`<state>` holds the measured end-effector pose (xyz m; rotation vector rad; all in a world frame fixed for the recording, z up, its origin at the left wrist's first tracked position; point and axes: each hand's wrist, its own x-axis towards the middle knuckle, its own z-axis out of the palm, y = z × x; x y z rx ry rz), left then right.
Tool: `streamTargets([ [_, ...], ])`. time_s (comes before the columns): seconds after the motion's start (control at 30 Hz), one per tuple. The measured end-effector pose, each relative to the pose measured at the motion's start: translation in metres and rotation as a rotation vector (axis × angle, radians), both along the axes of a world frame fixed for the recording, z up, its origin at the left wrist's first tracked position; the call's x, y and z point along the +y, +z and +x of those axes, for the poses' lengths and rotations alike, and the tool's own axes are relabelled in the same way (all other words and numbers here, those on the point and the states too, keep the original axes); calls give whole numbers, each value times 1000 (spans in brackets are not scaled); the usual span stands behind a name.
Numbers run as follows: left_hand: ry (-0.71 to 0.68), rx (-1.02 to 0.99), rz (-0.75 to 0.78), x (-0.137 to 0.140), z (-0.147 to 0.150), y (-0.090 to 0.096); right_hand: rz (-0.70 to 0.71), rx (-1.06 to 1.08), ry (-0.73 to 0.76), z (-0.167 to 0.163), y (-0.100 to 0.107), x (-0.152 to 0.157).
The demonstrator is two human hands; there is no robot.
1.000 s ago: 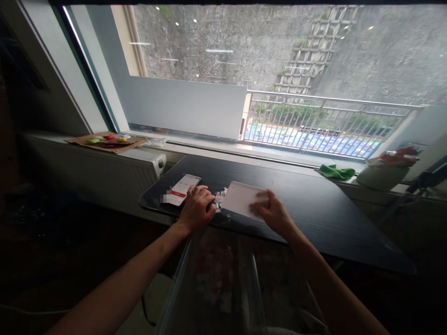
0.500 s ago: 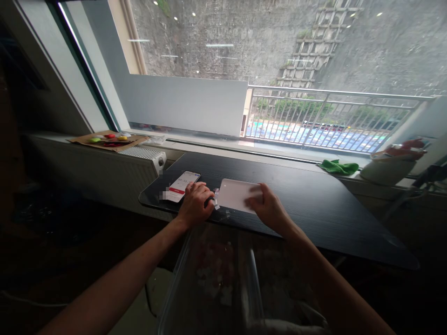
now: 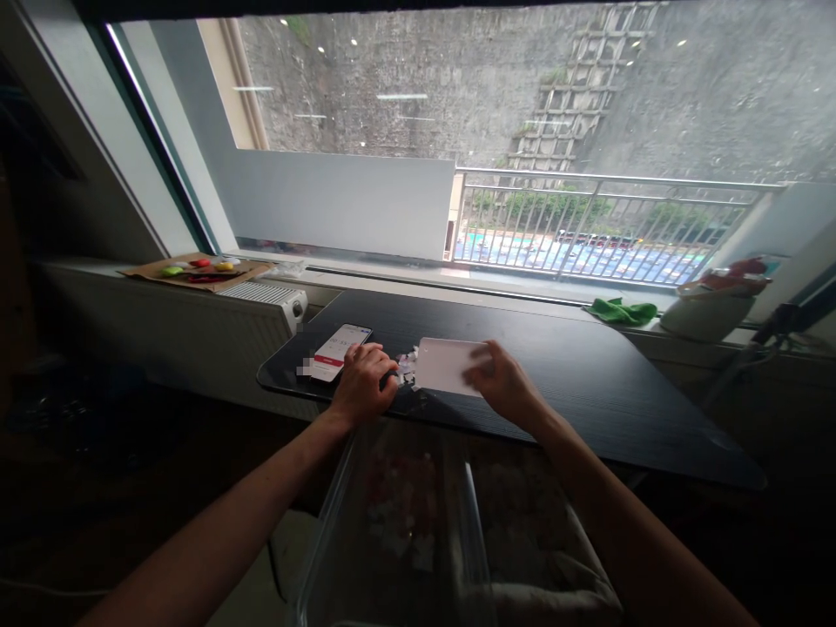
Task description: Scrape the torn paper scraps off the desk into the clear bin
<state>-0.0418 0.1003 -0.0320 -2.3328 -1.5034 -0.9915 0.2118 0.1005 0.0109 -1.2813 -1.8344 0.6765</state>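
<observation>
My left hand (image 3: 360, 381) rests on the dark table with its fingers curled, right beside a phone (image 3: 336, 353) showing a red bar on its screen. A small dark patch shows between thumb and fingers; I cannot tell whether it is an object. Small pale scraps (image 3: 406, 367) lie just right of that hand. Beyond them is a flat, thin, pale pinkish rectangular sheet or board (image 3: 445, 364). My right hand (image 3: 500, 379) is at the board's right side, its fingers bent and smeared by motion. Whether they grip the edge is unclear.
Below the black table (image 3: 555, 348) stands a clear plastic bin (image 3: 313, 557) with scraps inside. A green cloth (image 3: 620, 311) and a pale pot (image 3: 705, 313) sit on the sill at right. At left, a brown board (image 3: 147, 272) with coloured items lies above a radiator (image 3: 261, 305).
The pale board has shifted slightly right, and more scraps show at its left edge. My left hand stays beside the phone. The view has moved a little.
</observation>
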Motion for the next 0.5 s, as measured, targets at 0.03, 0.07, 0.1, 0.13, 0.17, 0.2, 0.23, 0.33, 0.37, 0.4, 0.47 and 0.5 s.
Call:
streamTargets([
  [0.03, 0, 1, 1, 0, 0, 0, 4, -16, -26, 3, 1, -1],
  [0.07, -1, 3, 3, 0, 0, 0, 11, -42, -60, 8, 3, -2],
  [0.1, -2, 5, 5, -1, 0, 1, 19, -75, -96, 15, 5, -6],
  [0.13, -3, 5, 7, -1, 1, 1, 16, -118, -137, 24, 7, -11],
  [0.17, -3, 5, 8, -1, 1, 1, 40, -168, -197, 33, 10, -17],
  [0.2, -3, 5, 9, -1, 1, 1, 57, -216, -240, 43, 13, -24],
  [0.23, -4, 5, 9, -1, 1, 1, 66, -240, -282, 53, 15, -30],
  [0.33, -31, 1, 11, -1, 1, 1, 27, -234, -269, 75, 20, -47],
  [0.37, -51, 4, 12, -1, 1, 1, 6, -222, -247, 78, 21, -50],
  [0.4, -73, 10, 15, -1, 1, 1, -8, -209, -233, 79, 21, -51],
  [0.47, -108, 23, 29, -1, 0, 2, -7, -180, -234, 74, 22, -49],
  [0.5, -114, 26, 38, -1, -1, 2, -3, -165, -234, 69, 21, -47],
])
